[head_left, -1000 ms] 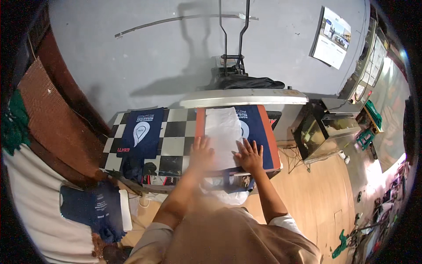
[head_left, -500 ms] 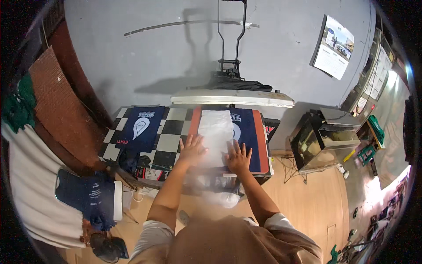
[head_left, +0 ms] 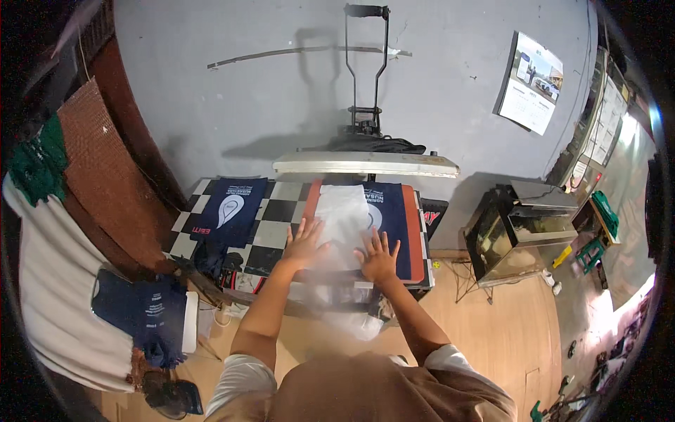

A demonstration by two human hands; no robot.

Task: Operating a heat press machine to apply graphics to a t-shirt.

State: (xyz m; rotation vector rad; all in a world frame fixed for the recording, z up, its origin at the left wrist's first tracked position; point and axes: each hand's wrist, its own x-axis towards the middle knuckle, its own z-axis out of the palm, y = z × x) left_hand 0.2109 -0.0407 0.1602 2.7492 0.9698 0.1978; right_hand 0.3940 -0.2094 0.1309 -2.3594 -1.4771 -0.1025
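Observation:
A white sheet (head_left: 342,218) lies over the left part of a navy cloth (head_left: 395,221) printed with a white emblem. Both are spread on the orange-red pad (head_left: 418,246) of a heat press. My left hand (head_left: 304,246) is laid at the sheet's left edge with fingers spread. Near the right edge of the sheet, my right hand (head_left: 378,260) rests flat, its fingers apart over the sheet and the navy cloth. Neither hand grips anything. Behind them the press's pale upper plate (head_left: 365,164) is raised, its black handle (head_left: 367,11) standing up against the wall.
Another printed navy cloth (head_left: 230,211) lies on the checkered table (head_left: 275,211) to the left. More navy cloth (head_left: 144,309) hangs lower left, beside a draped cream cloth (head_left: 63,302). A glass tank (head_left: 520,232) stands at right. A calendar (head_left: 532,83) is on the wall.
The whole view has shifted slightly, so the table sits a little lower in the picture. Both hands remain spread at the white sheet, with little visible movement.

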